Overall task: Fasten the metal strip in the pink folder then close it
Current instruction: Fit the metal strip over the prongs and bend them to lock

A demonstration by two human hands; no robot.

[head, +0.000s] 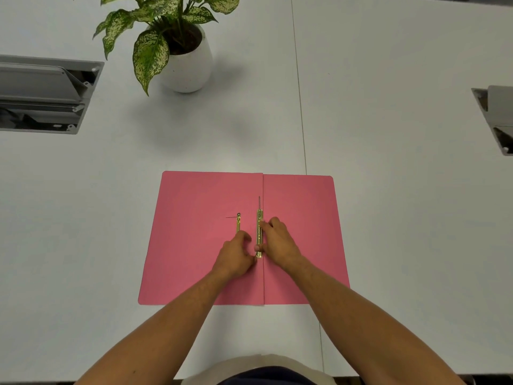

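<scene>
Pink folder [194, 245] open mid-frame; our right hand [277, 240] fingers pinch the brass strip [259, 232], left hand [236, 255] fingers pinch its lower end.

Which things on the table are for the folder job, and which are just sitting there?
For the job:
pink folder, lying open
metal strip by the fold
second brass piece left of it
left hand and right hand, both at the strip

Just sitting there:
potted plant
left cable hatch
right cable hatch
</scene>
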